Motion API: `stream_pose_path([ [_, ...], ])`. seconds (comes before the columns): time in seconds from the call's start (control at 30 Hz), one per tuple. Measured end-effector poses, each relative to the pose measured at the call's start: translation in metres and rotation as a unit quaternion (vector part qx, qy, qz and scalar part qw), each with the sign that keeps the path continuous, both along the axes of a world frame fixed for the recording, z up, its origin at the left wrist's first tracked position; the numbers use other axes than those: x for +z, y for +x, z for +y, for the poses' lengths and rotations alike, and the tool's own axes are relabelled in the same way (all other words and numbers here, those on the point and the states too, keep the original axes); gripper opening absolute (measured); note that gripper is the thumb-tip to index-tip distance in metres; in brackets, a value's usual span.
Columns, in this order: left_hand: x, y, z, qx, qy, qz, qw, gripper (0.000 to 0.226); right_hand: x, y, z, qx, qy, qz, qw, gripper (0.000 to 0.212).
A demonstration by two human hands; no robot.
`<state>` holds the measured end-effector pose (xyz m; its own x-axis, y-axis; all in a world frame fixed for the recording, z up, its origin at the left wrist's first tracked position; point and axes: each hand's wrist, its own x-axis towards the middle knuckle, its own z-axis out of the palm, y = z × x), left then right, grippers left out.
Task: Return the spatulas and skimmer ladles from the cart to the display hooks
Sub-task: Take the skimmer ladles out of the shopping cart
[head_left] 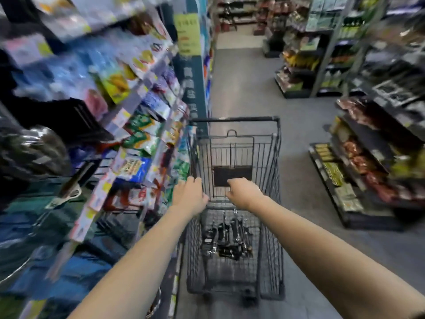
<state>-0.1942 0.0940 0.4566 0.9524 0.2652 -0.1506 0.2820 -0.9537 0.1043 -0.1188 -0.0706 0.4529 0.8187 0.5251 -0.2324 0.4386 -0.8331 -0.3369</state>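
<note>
While the left hand (189,195) and right hand (243,192) each curl their fingers round the cart handle (219,205), a pile of dark-handled metal utensils (226,238) lies at the bottom of the wire cart (277,157), approx. mid-basket, below the hands. Spatulas vs. skimmer ladles can't be told apart; too small & blurred. The cart stands on the grey aisle floor (253,88), its left side just beside shelves of bright packets (138,111), w/ darker shelves (358,169) of packaged goods well apart at right. A yellow sign (187,34) sits on the shelf end ahead.
</note>
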Motion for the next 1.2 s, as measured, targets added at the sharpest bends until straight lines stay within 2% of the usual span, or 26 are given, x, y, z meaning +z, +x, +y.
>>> stream_pose_path([
  [0.13, -0.050, 0.033, 0.002, -0.004, -0.033, 0.049, 0.998, 0.051, -0.055, 0.022, -0.014, -0.054, -0.016, 0.042, 0.998, 0.041],
  [0.33, -0.120, 0.066, -0.010, 0.007, -0.075, 0.116, 0.990, 0.047, -0.143, 0.059, -0.039, -0.085, -0.053, 0.128, 0.987, 0.031],
  [0.6, -0.193, 0.094, -0.043, 0.036, -0.085, 0.218, 0.971, 0.045, -0.238, 0.092, -0.060, -0.040, -0.099, 0.209, 0.972, 0.027],
  [1.0, -0.296, 0.113, -0.030, 0.127, -0.162, 0.269, 0.941, 0.043, -0.339, 0.119, -0.049, -0.073, -0.096, 0.282, 0.952, 0.017],
  [1.2, -0.373, 0.135, -0.020, 0.201, -0.243, 0.258, 0.913, 0.037, -0.397, 0.127, -0.033, -0.157, -0.075, 0.292, 0.940, 0.017],
])
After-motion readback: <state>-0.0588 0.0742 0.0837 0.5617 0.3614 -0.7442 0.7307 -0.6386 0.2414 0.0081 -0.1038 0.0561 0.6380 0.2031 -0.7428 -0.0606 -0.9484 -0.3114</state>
